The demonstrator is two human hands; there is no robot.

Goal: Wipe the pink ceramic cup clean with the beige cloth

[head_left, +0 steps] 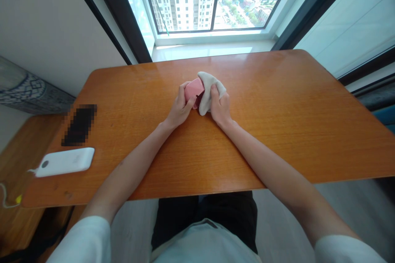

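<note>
A small pink object with flat, angled faces (194,88) is held above the wooden table (277,131), near its middle. My left hand (180,107) is closed around its left side, thumb across the front. A light grey cloth (207,90) lies against the object's right side. Gripping that cloth is my right hand (220,104), with the thumb on top. The cloth and fingers hide part of the pink object, and its exact kind does not show.
On the table's left side lie a white power strip (66,162) with a cord and a blurred-out dark rectangular item (79,125). A window (212,0) with a sill stands beyond the far edge. A lower wooden surface (18,148) adjoins at left.
</note>
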